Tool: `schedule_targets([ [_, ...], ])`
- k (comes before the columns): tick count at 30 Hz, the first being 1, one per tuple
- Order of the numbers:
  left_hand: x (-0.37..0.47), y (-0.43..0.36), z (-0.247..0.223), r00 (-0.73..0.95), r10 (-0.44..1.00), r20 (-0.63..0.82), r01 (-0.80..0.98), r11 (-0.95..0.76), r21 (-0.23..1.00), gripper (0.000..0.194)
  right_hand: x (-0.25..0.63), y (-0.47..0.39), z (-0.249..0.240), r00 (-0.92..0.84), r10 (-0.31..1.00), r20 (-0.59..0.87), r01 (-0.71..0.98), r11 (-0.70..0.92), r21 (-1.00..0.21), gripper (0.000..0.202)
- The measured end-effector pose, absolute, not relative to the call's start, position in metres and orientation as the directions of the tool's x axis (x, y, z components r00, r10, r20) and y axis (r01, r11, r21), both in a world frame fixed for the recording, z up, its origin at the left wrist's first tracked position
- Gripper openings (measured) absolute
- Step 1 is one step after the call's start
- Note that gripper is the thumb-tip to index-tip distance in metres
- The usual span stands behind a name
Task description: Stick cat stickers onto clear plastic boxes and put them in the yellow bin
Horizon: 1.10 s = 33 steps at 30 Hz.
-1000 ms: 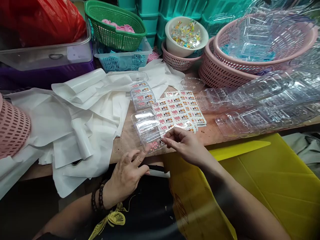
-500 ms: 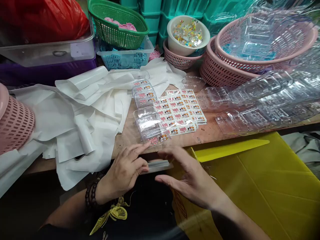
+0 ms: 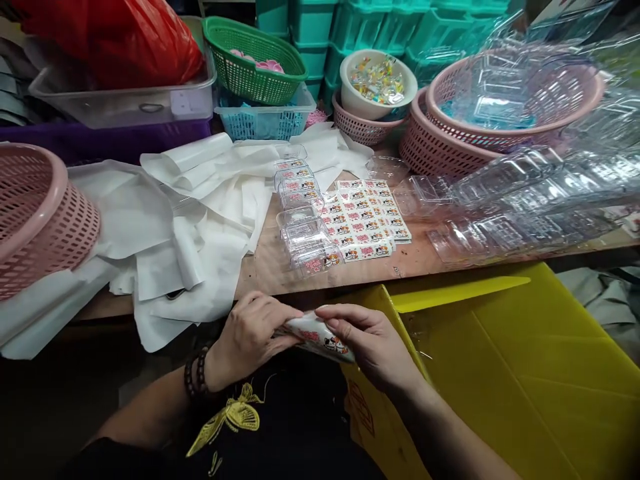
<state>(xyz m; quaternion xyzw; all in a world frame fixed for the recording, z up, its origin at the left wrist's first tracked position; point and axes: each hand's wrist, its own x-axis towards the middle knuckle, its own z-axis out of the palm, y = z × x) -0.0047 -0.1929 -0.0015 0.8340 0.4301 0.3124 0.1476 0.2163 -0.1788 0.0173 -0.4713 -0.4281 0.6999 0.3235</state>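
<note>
Head camera is looking down as both hands are working below the near edge of the worktop (image 3: 415, 263). The left hand (image 3: 250, 337) and the right hand (image 3: 373, 343) are closing their fingers around a small clear box (image 3: 317, 333) carrying a printed label, each pinching one end, just above the person's lap. Half a second earlier both hands were hovering open at the worktop's edge beside the row of clear boxes (image 3: 303, 213); one labelled box is now coming off that edge into the hands, which suggests the labelling of that piece is finished and it is being handled apart from the rest. The sticker sheet (image 3: 367, 217) is lying flat near the middle of the worktop, touching the row's right side. White backing papers (image 3: 200, 220) are spreading over the left half. A yellow bag (image 3: 525, 373) is hanging open just right of the hands. Fingers are covering much of the held box, so whether its lid is shut is hard to tell. Stacked clear trays (image 3: 530, 200) along the right edge are blurring into glare, and the pink basket (image 3: 40, 213) at the left edge is cut off.
</note>
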Motion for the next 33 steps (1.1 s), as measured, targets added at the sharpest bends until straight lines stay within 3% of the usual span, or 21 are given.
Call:
schedule_targets([
  [2, -0.008, -0.193, -0.006, 0.451, 0.827, 0.336, 0.582, -0.558, 0.591, 0.003, 0.220, -0.183, 0.021, -0.421, 0.835, -0.353, 0.084, -0.352, -0.932, 0.035],
  [4, -0.013, -0.191, -0.006, 0.483, 0.833, 0.268, 0.566, -0.531, 0.630, 0.006, 0.222, -0.186, 0.026, -0.454, 0.860, -0.233, 0.254, -0.126, -0.959, 0.037],
  [6, -0.017, -0.189, -0.003, 0.539, 0.822, 0.184, 0.577, -0.519, 0.631, 0.011, 0.223, -0.189, 0.030, -0.418, 0.907, -0.055, 0.409, 0.134, -0.902, 0.024],
  [8, -0.020, -0.186, 0.003, 0.592, 0.795, 0.131, 0.590, -0.539, 0.601, 0.014, 0.221, -0.190, 0.031, -0.383, 0.922, 0.059, 0.495, 0.259, -0.830, 0.007],
  [12, -0.017, -0.182, 0.013, 0.552, 0.812, 0.191, 0.622, -0.553, 0.554, 0.023, 0.218, -0.188, 0.031, -0.407, 0.913, 0.026, 0.501, 0.247, -0.830, 0.013],
  [16, -0.012, -0.174, 0.013, 0.545, 0.830, 0.119, 0.564, -0.467, 0.681, 0.015, 0.218, -0.183, 0.030, -0.397, 0.918, -0.017, 0.510, 0.205, -0.835, 0.021],
  [23, -0.014, -0.149, 0.012, 0.654, 0.755, -0.056, 0.460, -0.338, 0.821, 0.016, 0.221, -0.174, 0.029, -0.379, 0.922, 0.084, 0.513, 0.284, -0.810, 0.010],
  [27, -0.017, -0.139, 0.011, 0.640, 0.727, -0.248, 0.455, -0.099, 0.885, 0.026, 0.226, -0.167, 0.022, -0.359, 0.902, 0.241, 0.545, 0.412, -0.731, 0.011],
  [30, -0.024, -0.130, 0.004, 0.635, 0.649, -0.418, 0.383, 0.205, 0.901, 0.033, 0.235, -0.165, 0.014, -0.402, 0.763, 0.506, 0.611, 0.636, -0.472, 0.021],
  [33, -0.035, -0.119, -0.002, 0.683, 0.491, -0.541, 0.284, 0.505, 0.815, 0.041, 0.244, -0.167, 0.015, -0.557, 0.579, 0.595, 0.535, 0.798, -0.276, 0.038],
])
